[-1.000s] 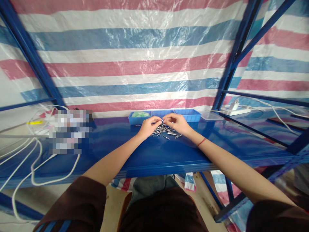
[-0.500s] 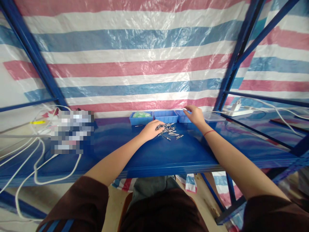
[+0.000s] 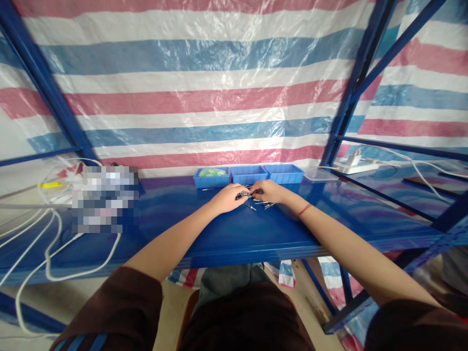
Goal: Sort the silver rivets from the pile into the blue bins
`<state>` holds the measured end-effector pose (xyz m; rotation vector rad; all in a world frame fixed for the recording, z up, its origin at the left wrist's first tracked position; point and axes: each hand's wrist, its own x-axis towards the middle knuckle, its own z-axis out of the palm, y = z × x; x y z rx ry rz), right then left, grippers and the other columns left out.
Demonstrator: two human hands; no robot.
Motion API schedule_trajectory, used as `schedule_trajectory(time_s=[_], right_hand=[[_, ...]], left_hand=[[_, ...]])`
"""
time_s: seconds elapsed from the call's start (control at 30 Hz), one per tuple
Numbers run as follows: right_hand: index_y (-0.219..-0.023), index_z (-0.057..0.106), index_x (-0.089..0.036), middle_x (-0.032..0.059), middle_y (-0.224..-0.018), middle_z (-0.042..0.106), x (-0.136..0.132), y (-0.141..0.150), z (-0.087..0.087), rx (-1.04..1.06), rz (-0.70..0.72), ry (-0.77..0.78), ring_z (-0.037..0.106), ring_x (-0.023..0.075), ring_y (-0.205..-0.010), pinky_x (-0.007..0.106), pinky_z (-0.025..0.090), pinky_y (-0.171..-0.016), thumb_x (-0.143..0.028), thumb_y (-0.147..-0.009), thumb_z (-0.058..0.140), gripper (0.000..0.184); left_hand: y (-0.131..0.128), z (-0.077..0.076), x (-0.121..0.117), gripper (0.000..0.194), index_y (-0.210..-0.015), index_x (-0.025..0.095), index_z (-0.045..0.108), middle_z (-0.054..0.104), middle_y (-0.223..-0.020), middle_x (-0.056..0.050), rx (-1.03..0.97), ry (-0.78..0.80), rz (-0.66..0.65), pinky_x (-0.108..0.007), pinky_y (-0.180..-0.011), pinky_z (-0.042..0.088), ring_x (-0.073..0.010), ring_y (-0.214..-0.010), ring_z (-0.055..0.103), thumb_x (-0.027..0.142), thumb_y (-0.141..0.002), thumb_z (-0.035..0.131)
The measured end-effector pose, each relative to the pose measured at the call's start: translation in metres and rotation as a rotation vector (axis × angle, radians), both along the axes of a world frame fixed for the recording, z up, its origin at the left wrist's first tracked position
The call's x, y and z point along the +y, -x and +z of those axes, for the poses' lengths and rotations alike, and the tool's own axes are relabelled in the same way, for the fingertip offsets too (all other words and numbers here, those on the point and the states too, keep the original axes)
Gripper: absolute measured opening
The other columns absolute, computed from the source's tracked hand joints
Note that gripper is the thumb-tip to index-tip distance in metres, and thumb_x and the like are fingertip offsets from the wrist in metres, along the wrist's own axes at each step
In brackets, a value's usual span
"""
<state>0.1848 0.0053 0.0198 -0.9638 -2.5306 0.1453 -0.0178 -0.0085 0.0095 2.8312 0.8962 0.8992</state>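
A loose pile of thin silver blind rivets (image 3: 250, 207) lies on the blue metal shelf (image 3: 241, 239), partly covered by my hands. My left hand (image 3: 229, 199) is curled round some of these rivets at the pile's left side. From the right, my right hand (image 3: 269, 191) reaches into the pile with bent fingers pressed together, close to the left fingertips. What sits between its fingertips is hidden. Behind the hands stand a blue bin holding a green-white bag (image 3: 212, 182), a middle blue bin (image 3: 248, 174) and a right blue bin (image 3: 285, 174).
A single thin pin (image 3: 207, 189) lies before the left bin. At right are a clear plastic lid (image 3: 321, 174) and a white power strip (image 3: 356, 167). White cables (image 3: 54, 243) loop over the left shelf edge beside a blurred-out heap (image 3: 106, 197). Blue posts frame both sides.
My right hand has come from the right bin down and left to the rivets, uncovering that bin. My left hand stays at the pile. The view has shifted slightly.
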Motion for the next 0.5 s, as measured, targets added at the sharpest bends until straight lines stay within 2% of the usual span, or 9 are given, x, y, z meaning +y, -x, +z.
schedule_trajectory(time_s=[0.23,0.43,0.5], right_hand=[[-0.082,0.068,-0.017,0.0045,-0.08,0.069,-0.002,-0.002,0.001,0.125,0.018,-0.038,0.061,0.0162,-0.072,0.028,0.045,-0.069,-0.019,-0.078,0.05,0.018],[-0.086,0.062,-0.016,0.005,-0.077,0.067,-0.009,0.004,0.007,0.426,-0.053,0.015,0.06,0.0164,-0.07,0.029,0.046,-0.067,-0.033,-0.083,0.048,0.023],[-0.086,0.061,-0.016,0.0048,-0.076,0.066,-0.011,0.006,0.008,0.499,-0.043,0.04,0.06,0.0163,-0.069,0.03,0.047,-0.066,-0.035,-0.083,0.048,0.023]], left_hand=[[-0.001,0.001,-0.002,0.026,-0.102,0.019,0.062,0.065,-0.097,-0.007,-0.031,0.026,0.073,-0.034,-0.083,0.046,-0.0206,-0.091,0.06,0.029,-0.08,0.053],[0.0,-0.005,0.005,0.036,-0.11,0.018,0.056,0.067,-0.096,-0.007,-0.248,0.148,0.107,-0.032,-0.083,0.048,-0.0188,-0.088,0.063,0.032,-0.077,0.059],[-0.001,-0.005,0.005,0.033,-0.106,0.017,0.059,0.068,-0.093,-0.007,-0.297,0.166,0.097,-0.032,-0.081,0.049,-0.0183,-0.086,0.064,0.032,-0.077,0.059]])
